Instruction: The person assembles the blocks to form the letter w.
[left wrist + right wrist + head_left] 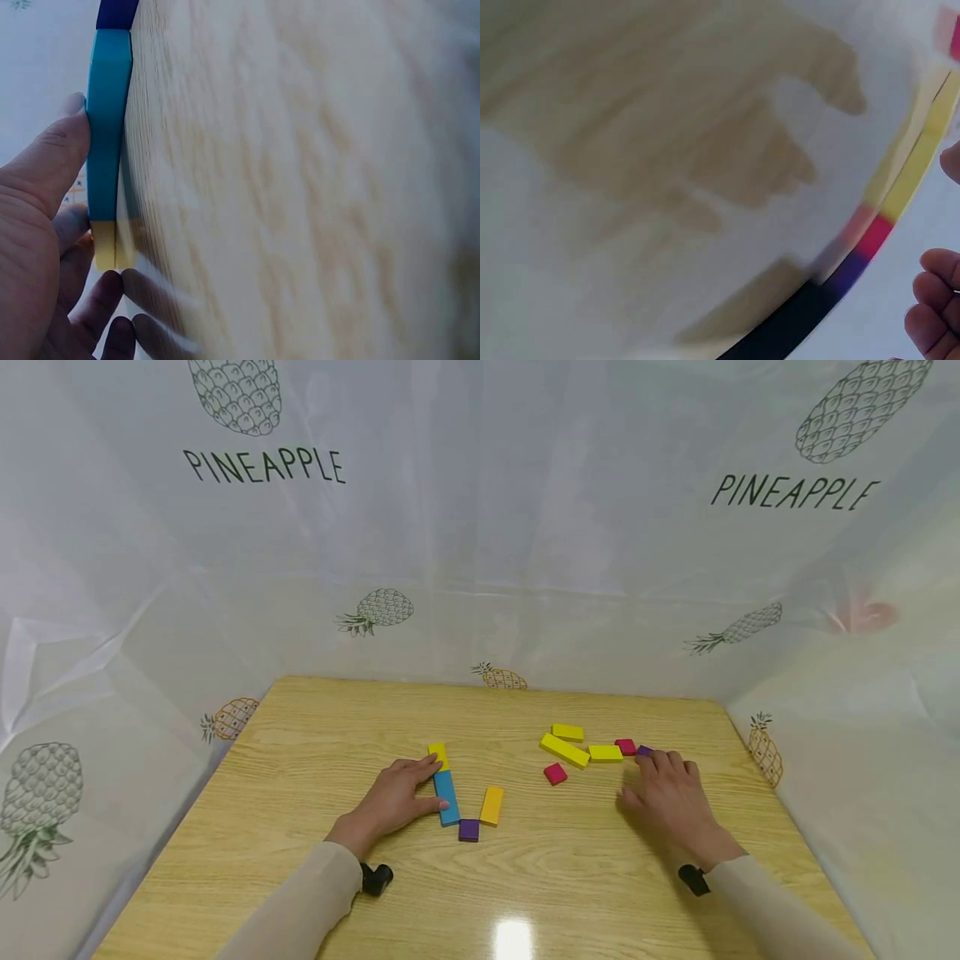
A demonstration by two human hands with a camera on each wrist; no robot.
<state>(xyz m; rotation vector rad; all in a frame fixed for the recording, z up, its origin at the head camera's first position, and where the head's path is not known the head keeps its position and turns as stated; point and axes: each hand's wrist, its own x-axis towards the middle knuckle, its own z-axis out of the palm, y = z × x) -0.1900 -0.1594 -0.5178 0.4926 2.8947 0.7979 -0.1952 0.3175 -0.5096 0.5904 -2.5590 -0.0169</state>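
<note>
My left hand (pixel 397 793) lies beside a blue block (pixel 446 797), thumb touching it and fingertips at a short yellow block (pixel 438 756) joined end to end with it. At the blue block's near end sits a purple block (pixel 468 830), with an orange-yellow block (pixel 492 806) slanting up from its other side. Over on the right, my right hand (pixel 667 793) hovers by another purple block (pixel 644 750), which it partly covers. In the right wrist view its fingers are loosely bent and hold nothing visible; a dark block (pixel 780 322) continues past the purple one.
Left of that purple block, a red block (pixel 626 747), a yellow block (pixel 605 754) and a longer yellow block (pixel 564 750) form a line. Another yellow block (pixel 567 732) lies behind, a loose red block (pixel 555 774) in front. Pineapple-print sheeting (pixel 480 527) surrounds the wooden table (pixel 337 718).
</note>
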